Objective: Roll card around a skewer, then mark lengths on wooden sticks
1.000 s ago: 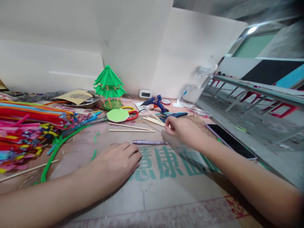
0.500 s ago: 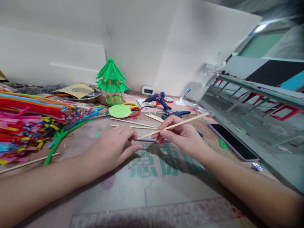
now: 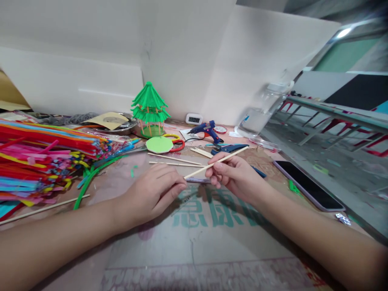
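A thin wooden stick [image 3: 233,153] slants up to the right between my hands. My right hand [image 3: 232,171] is closed on it near the middle, pinching it between thumb and fingers. At the stick's lower left end, my left hand [image 3: 160,188] has its thumb and forefinger pressed together on the tip. Two more wooden sticks [image 3: 172,164] lie on the table just beyond my hands, beside a pale green octagonal piece [image 3: 159,144]. Behind that piece stands a green tiered pagoda model [image 3: 149,107] on thin wooden posts.
Bundles of coloured pipe cleaners [image 3: 45,161] crowd the left side. Farther back are red-and-yellow scissors [image 3: 178,146], a blue glue gun [image 3: 206,129], a small digital timer [image 3: 194,119] and a clear water bottle [image 3: 257,111]. Blue-handled pliers [image 3: 228,148] and a phone [image 3: 307,185] lie right.
My left thumb and forefinger, apart before, have closed at the stick's lower end. My right hand still holds the stick. The whole view has shifted slightly, so things sit farther right and lower.
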### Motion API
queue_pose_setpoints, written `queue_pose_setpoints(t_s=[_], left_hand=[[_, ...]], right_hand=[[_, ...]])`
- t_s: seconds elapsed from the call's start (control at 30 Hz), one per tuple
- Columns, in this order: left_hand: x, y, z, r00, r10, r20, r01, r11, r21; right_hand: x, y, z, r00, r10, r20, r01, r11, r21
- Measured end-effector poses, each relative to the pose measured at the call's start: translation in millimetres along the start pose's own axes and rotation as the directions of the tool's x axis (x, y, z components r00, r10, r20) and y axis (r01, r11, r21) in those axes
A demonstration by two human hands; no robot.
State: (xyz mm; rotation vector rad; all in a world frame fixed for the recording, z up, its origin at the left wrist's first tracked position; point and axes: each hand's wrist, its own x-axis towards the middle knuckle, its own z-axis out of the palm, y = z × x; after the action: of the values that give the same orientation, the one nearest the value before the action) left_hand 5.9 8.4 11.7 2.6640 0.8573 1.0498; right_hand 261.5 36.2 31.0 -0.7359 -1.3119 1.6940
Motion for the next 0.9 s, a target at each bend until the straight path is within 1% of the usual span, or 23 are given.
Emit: queue_pose_setpoints(t_s=[0.07, 0.13, 0.33, 0.5, 0.57, 0.63, 0.77, 0.83, 0.9], left_hand=[[-0.2, 0.1, 0.5, 1.000, -0.005, -0.013, 0.004, 1.000, -0.031], [0.0, -0.6, 1.0, 1.000, -0.018, -0.019, 0.017, 0.999, -0.047], [0.7, -0.6, 1.0, 0.998, -0.055, 0.016, 0.056, 0.996, -0.062], [2.7, 0.0, 1.3, 0.993, -0.116, 0.020, 0.116, 0.993, -0.037], [4.4, -1.4, 1.2, 0.988, -0.151, 0.023, 0.151, 0.988, -0.007], [6.1, -3.2, 0.7, 0.984, -0.178, 0.027, 0.178, 0.984, 0.016], [8.1, -5.5, -0.4, 0.975, -0.219, 0.032, 0.219, 0.976, 0.013], [8.3, -5.7, -0.6, 0.969, -0.246, 0.022, 0.246, 0.969, 0.002], [8.4, -5.5, -0.6, 0.960, -0.279, 0.010, 0.279, 0.960, -0.015]], right_hand=[[1.3, 1.3, -1.2, 0.999, 0.038, -0.007, -0.038, 0.998, 0.048], [1.7, 2.1, -1.1, 0.999, 0.052, -0.013, -0.051, 0.997, 0.059], [-0.7, 6.5, 2.2, 0.999, 0.035, 0.015, -0.035, 0.999, -0.008], [-0.7, 8.3, 2.7, 1.000, -0.004, -0.011, 0.003, 0.998, -0.057], [0.7, 6.2, 2.3, 0.997, -0.035, -0.065, 0.032, 0.998, -0.048], [2.7, 2.8, 1.2, 0.986, -0.070, -0.150, 0.064, 0.997, -0.046], [6.7, -4.5, -4.2, 0.940, -0.120, -0.320, 0.103, 0.992, -0.069], [8.6, -6.9, -8.9, 0.922, -0.139, -0.360, 0.118, 0.990, -0.080], [10.7, -7.9, -14.6, 0.915, -0.156, -0.372, 0.130, 0.987, -0.094]])
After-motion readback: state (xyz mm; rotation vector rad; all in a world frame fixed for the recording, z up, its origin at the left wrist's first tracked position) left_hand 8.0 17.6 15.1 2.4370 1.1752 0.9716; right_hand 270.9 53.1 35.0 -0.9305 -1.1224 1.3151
